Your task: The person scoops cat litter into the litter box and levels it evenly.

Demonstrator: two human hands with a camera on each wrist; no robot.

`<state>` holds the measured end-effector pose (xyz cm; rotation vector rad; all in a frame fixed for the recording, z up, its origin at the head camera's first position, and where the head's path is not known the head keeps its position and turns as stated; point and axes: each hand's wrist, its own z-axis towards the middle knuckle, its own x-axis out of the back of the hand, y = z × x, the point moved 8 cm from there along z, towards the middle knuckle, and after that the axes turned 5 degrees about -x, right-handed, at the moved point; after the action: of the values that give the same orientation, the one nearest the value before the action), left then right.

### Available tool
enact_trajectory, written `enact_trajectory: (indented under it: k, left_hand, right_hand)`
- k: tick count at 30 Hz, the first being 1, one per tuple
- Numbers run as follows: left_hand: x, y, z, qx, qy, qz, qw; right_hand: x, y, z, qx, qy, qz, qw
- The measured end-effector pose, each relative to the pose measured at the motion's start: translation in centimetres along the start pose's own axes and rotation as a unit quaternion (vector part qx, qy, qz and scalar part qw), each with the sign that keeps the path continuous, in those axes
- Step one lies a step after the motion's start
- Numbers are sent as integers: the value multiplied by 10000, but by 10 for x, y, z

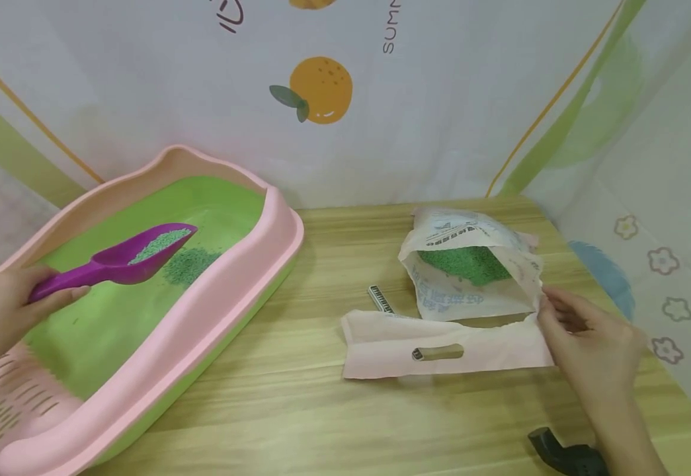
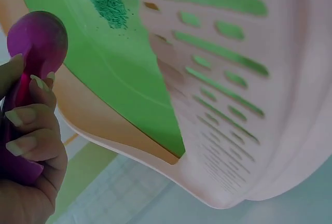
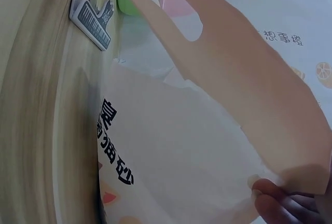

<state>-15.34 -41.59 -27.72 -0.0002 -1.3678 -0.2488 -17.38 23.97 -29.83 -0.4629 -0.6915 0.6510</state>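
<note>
My left hand (image 1: 8, 307) grips the handle of a purple scoop (image 1: 137, 261), which carries green pellets (image 1: 161, 243) and hangs over a litter box with a pink rim (image 1: 202, 284) and a green base. On the floor of the box lies a small heap of the same green litter (image 1: 189, 266). My right hand (image 1: 595, 337) pinches the torn edge of a litter bag (image 1: 470, 304) at its right side. The bag's mouth gapes, with green litter (image 1: 467, 264) inside. Its torn top strip (image 1: 500, 350), with a handle slot, hangs from that same corner.
A clip (image 3: 93, 22) lies on the wooden table (image 1: 297, 396), partly behind the torn strip. At the lower right is a black object (image 1: 565, 453) by my right wrist. A slotted pink step (image 2: 218, 79) forms the near end of the box. A printed curtain (image 1: 202, 86) stands behind.
</note>
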Motion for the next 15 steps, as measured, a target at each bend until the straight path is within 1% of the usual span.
enact_trajectory:
  k: [4, 7, 12, 15]
  left_hand:
    - [-6, -3, 0, 78, -394, 146, 9991]
    - [-9, -7, 0, 92, -558, 182, 9982]
    - [-14, -19, 1, 33, -580, 207, 9981]
    - [-15, -25, 1, -15, -486, 226, 9986]
  right_hand:
    - [0, 0, 0, 18, 0, -5, 10000]
    - [0, 1, 0, 15, -9, -50, 10000]
    - [0, 2, 0, -49, 31, -42, 10000]
    - [1, 3, 0, -93, 60, 14, 9999]
